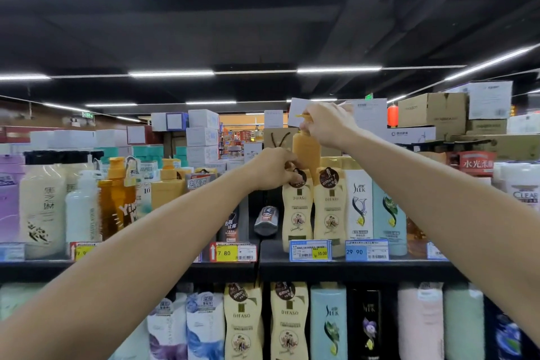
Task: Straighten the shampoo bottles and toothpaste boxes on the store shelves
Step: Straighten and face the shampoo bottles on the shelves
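Shampoo pump bottle (305, 152), the orange one, is sitting on the top shelf (350, 267) behind 2 cream bottles. My right hand (328, 124) is pinching its pump head, grip closed tight on it. My left hand (274, 168) is gripping the cap of the front cream bottle (296, 213). I am thinking a slow turn of the pump to face front is best, while holding the cream bottle steady so nothing is tipping. The orange bottle is hanging right under my right grip.
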Demonstrator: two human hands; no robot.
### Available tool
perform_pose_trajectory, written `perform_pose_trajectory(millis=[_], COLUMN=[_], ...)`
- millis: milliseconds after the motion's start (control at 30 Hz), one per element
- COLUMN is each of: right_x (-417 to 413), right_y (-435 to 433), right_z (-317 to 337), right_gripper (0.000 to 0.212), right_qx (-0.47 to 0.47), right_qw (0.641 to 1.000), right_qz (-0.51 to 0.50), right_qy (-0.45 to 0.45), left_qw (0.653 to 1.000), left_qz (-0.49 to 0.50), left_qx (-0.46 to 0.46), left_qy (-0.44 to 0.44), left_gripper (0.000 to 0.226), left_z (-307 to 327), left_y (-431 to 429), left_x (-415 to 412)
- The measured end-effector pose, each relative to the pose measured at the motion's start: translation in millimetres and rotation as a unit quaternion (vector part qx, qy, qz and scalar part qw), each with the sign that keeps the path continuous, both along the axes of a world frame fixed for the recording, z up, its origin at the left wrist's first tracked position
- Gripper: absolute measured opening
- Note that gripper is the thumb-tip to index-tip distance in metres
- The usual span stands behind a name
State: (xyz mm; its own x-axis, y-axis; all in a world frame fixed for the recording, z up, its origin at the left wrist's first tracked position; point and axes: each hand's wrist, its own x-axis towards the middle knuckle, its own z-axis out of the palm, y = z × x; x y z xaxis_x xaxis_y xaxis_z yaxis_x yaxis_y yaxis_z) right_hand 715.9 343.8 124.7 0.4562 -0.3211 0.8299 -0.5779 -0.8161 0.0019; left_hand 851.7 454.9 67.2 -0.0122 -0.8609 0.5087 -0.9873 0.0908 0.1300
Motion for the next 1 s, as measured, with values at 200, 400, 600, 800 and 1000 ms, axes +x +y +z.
perform_pose_trajectory(millis=[200, 400, 600, 800, 1000], right_x=[-1, 6, 13, 25, 35], right_y=[2, 1, 9, 20, 39], right_z=[4, 0, 2, 11, 34], right_gripper=[0.021, 0.018, 0.014, 0.017, 0.021], right_qx=[-0.007, -0.007, 0.014, 0.044, 0.024], right_qw=[1.0, 1.0, 0.999, 0.998, 0.995], right_qz=[-0.007, -0.001, 0.031, 0.047, 0.091], right_qy=[-0.003, 0.0, 0.0, 0.011, -0.018], left_qw=[1.0, 1.0, 1.0, 0.997, 0.99], left_qz=[-0.005, -0.008, -0.001, 0.042, 0.116], left_qx=[0.003, 0.004, 0.009, -0.06, -0.075], left_qy=[0.019, 0.017, -0.002, -0.004, -0.009], left_gripper=[0.035, 0.039, 0.045, 0.03, 0.025], left_z=[-1, 2, 10, 34, 48], left_y=[2, 11, 30, 73, 113], left_x=[2, 4, 17, 59, 107])
